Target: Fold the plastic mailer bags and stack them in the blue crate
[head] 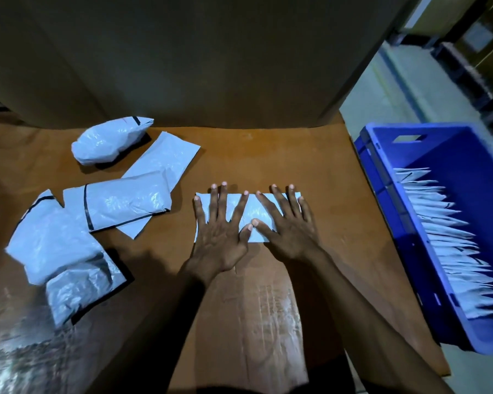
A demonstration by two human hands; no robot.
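Fingers [224, 200] straight, left hand [219, 240] and right hand [289, 234] pressed the folded white plastic mailer bag [251, 211]. It seemed slick, springy: best pinched endwise.

your brown cardboard-topped table [310, 166] carries one folded mailer [251, 209] at centre, loose mailers [125, 200] scattered left, and a bundled bag [108, 142] behind them.

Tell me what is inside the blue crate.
Folded white mailers fill the near part of the crate, overlapping in a row. The far end by the handle slot is bare blue. The floor under the mailers is covered, so nothing beneath them shows.
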